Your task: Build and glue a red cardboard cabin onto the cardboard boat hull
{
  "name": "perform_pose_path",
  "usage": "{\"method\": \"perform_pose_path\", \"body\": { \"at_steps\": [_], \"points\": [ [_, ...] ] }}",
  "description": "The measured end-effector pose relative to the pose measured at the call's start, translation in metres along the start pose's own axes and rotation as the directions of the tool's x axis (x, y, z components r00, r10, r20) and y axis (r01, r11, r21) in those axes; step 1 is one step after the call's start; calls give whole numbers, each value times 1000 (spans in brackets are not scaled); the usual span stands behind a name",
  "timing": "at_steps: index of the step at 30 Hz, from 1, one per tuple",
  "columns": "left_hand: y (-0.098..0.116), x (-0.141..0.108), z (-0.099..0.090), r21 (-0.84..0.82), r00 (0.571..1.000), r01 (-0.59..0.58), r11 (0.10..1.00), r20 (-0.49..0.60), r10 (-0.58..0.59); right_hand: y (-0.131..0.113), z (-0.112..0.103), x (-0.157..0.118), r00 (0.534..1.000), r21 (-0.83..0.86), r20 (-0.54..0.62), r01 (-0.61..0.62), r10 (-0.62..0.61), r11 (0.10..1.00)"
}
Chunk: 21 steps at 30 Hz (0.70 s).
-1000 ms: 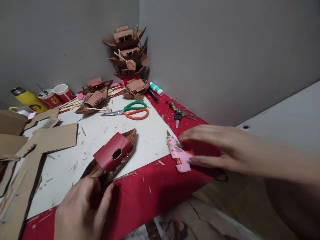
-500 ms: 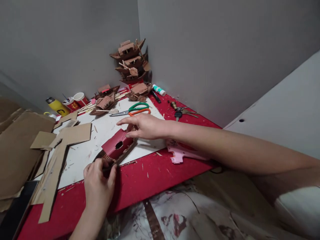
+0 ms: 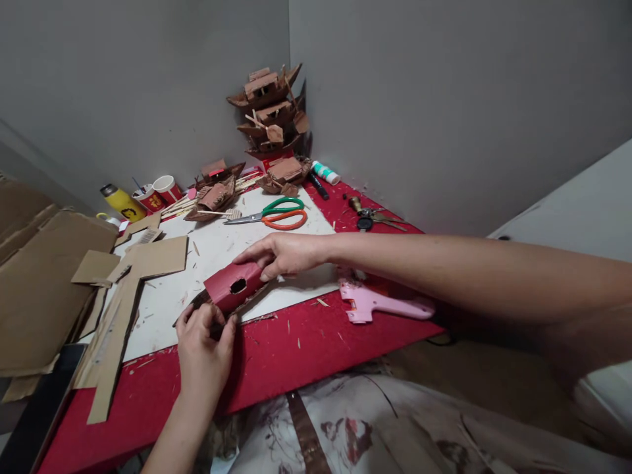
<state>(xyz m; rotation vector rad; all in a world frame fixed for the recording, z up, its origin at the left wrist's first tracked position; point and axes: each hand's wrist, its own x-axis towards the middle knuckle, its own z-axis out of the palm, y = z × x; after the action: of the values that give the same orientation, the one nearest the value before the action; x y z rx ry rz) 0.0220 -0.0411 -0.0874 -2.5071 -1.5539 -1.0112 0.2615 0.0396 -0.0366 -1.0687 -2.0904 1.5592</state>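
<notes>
A small cardboard model boat (image 3: 239, 278) with a curved red cabin and a dark window hole lies on the white sheet (image 3: 291, 284). My left hand (image 3: 206, 332) pinches the near edge of its hull. Across the far end of the cabin, my right hand (image 3: 282, 255) curls its fingers over the top, thumb against the near side. The hull is partly hidden by both hands. Scissors (image 3: 276, 214) with green and orange handles lie just beyond my right hand. Below my right forearm rests a pink glue gun (image 3: 370, 306).
Brown model boats (image 3: 269, 112) are stacked in the corner, others in front. Cut cardboard (image 3: 160, 258) and a large cardboard piece (image 3: 54, 283) occupy the left. A yellow bottle (image 3: 123, 203), paper cups (image 3: 166, 189), a glue stick (image 3: 326, 173) and keys (image 3: 365, 224) stand or lie toward the back.
My right hand has lowered from spread fingers above the boat's far end to a hold over the cabin. My left hand stays at the hull. The whole view has shifted slightly.
</notes>
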Motion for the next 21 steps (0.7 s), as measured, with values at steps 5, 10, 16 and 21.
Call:
{"method": "perform_pose_path", "body": {
  "at_steps": [5, 10, 16, 21],
  "points": [
    [-2, 2, 0, -30, 1000, -9, 1000, -15, 9, 7, 3, 0, 997, -83, 9, 77, -77, 993],
    [-3, 2, 1, -56, 1000, 5, 998, -23, -6, 11, 3, 0, 996, -29, 3, 85, -85, 996],
    [-3, 2, -1, -95, 999, 13, 995, -29, -16, 11, 3, -1, 999, 55, 49, 21, -23, 998],
    [-2, 5, -1, -104, 999, 35, 994, -27, -38, 7, 13, -5, 992, -170, -62, 101, -113, 980]
  ]
}}
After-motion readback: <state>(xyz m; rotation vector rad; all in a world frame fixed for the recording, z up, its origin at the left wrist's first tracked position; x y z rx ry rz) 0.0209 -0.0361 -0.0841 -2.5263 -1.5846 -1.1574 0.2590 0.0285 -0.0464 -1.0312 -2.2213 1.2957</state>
